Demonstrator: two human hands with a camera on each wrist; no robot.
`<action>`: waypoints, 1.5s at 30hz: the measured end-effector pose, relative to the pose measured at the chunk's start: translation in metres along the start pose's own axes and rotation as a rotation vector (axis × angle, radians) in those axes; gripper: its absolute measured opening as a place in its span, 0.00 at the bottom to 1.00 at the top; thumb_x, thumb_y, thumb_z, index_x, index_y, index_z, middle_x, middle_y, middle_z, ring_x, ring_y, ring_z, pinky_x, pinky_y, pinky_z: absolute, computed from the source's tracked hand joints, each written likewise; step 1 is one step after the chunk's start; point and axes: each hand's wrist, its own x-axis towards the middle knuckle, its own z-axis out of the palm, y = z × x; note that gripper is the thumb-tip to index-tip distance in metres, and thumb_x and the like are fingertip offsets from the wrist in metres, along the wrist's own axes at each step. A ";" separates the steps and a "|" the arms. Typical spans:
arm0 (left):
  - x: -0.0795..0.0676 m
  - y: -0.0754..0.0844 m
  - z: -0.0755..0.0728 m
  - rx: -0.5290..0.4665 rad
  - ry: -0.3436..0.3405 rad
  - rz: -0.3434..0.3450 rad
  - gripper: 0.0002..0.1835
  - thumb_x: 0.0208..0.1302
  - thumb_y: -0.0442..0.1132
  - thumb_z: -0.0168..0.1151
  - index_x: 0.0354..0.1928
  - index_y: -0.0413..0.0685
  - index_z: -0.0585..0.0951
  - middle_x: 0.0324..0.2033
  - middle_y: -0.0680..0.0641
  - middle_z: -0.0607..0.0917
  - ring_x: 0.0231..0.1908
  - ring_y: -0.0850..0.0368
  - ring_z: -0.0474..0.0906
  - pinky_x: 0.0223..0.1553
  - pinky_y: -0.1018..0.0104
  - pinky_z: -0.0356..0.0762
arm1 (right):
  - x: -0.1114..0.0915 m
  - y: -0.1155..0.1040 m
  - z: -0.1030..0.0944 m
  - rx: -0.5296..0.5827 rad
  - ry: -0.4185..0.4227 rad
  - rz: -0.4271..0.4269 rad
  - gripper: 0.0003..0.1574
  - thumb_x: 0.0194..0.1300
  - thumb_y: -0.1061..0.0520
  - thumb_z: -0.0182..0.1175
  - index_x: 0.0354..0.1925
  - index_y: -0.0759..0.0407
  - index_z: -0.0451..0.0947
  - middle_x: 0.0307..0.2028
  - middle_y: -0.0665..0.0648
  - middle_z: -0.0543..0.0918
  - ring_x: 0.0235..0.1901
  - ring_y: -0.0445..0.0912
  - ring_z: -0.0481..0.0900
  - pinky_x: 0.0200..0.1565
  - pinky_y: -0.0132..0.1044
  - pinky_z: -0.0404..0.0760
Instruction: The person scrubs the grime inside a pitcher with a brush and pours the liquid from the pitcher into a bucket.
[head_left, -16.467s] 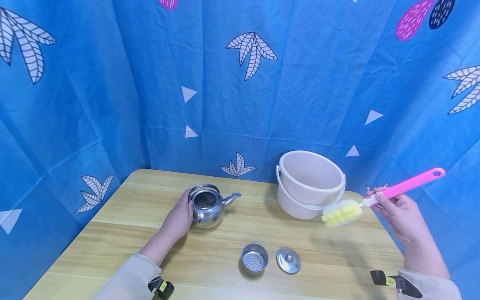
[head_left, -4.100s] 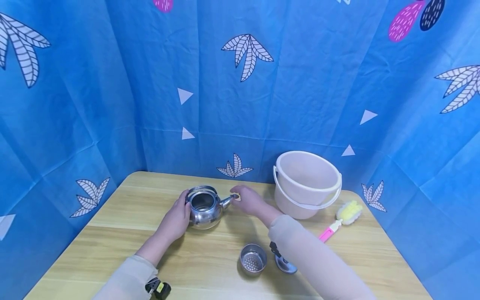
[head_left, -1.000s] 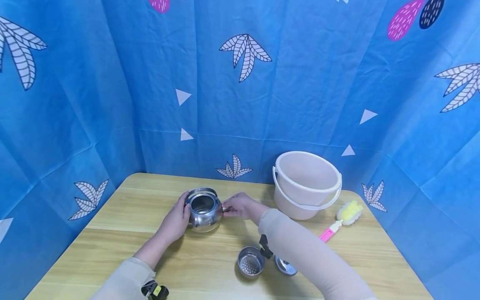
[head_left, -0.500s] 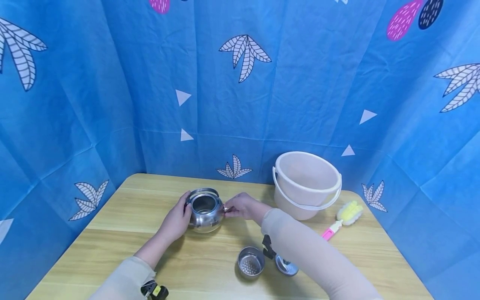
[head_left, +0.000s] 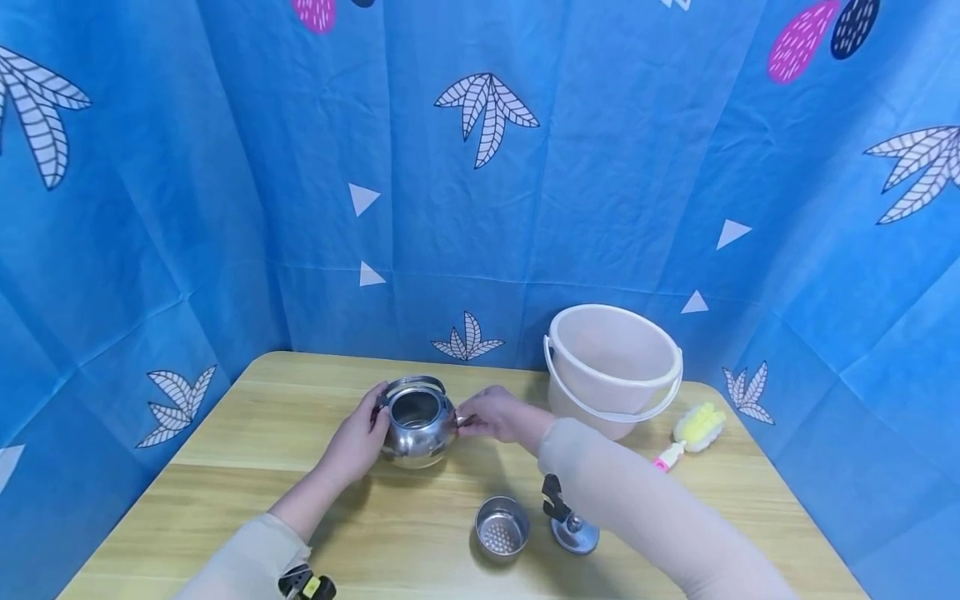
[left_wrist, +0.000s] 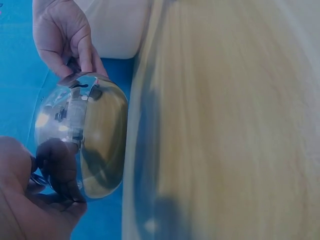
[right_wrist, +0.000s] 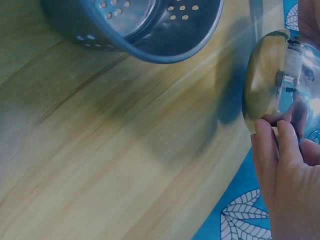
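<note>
A shiny steel teapot (head_left: 418, 442), lidless with its mouth up, stands between both hands over the left-middle of the table. My left hand (head_left: 358, 437) grips its left side, thumb near the rim. From the right, my right hand (head_left: 495, 414) pinches the spout, which is mostly hidden by the fingers. In the right wrist view, the right hand's fingertips (right_wrist: 287, 127) lie against the polished body. The steel strainer cup (head_left: 502, 528) with a perforated bottom sits nearer the front, beside the round knobbed lid (head_left: 576, 537), which the right wrist strap partly overlaps.
A white bucket (head_left: 611, 400) with its handle down stands at the back right. Right of it lies a yellow sponge brush (head_left: 698, 428), its pink handle mostly behind the right sleeve. A blue patterned curtain (head_left: 480, 208) surrounds the wooden table (head_left: 247, 433).
Earlier the right hand held the sponge brush; it now lies on the table. That hand moved to the spout tip, then closer to the body. The teapot has lately shifted slightly right.
</note>
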 end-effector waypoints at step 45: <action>0.032 0.101 0.020 -0.015 -0.012 0.138 0.30 0.79 0.43 0.45 0.78 0.50 0.57 0.71 0.37 0.67 0.68 0.39 0.67 0.67 0.43 0.67 | -0.064 -0.051 -0.069 -0.004 0.118 -0.077 0.16 0.69 0.74 0.52 0.53 0.82 0.73 0.36 0.63 0.83 0.35 0.47 0.83 0.55 0.44 0.83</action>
